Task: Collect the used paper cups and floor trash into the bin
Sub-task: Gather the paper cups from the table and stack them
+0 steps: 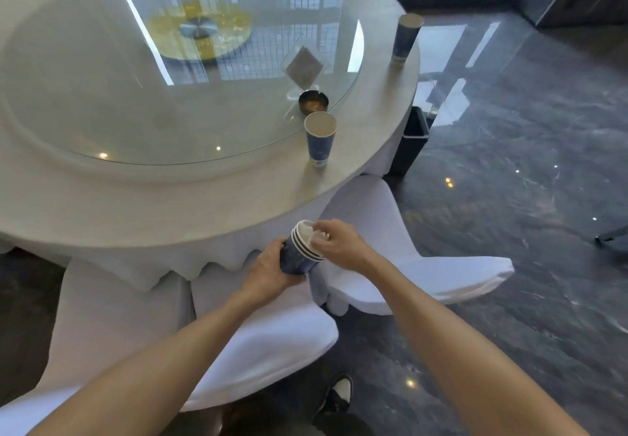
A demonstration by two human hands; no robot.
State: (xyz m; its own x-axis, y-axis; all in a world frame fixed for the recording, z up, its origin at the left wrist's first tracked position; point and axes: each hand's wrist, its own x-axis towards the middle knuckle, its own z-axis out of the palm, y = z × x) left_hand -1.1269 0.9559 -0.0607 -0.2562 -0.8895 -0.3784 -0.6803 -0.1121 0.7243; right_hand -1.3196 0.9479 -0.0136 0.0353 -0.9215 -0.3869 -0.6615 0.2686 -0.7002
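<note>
Blue paper, nested: stack of cups [300,250] at about 6 o'clock from the table's centre, just off the table edge [217,228] and above the white-covered chairs [272,340]. Gripped around the lower wall by the left hand [272,265], fingers wrapped, stack tipped so the rims face up and toward 1 o'clock. Right hand [339,243] narrowed to a pinch at the top rim, fingertips [323,235] touching the innermost cup's lip; whether pressing down or only steadying, cannot tell.

Head view, further out: single blue cup [320,139] upright at 4 o'clock on the tabletop, just outside the glass turntable [170,71], near a small dark ashtray [313,102]. Second cup [406,39] upright at 2 o'clock, close to the table's rim. Dark bin [413,143] on the floor at 3 to 4 o'clock, partly hidden behind the tablecloth. No floor trash clearly visible.

Likely step: seating the top cup fully into the stack before reaching for the next. To do well: push straight along the stack's axis, not across it, so rims sit even and nothing jams crooked. Keep the left grip firm but not crushing; thin paper walls buckle easily. Level the stack before moving, in case of dregs inside. Then free the right hand for the 4 o'clock cup, nearest, and the 2 o'clock cup after, ending beside the bin.
</note>
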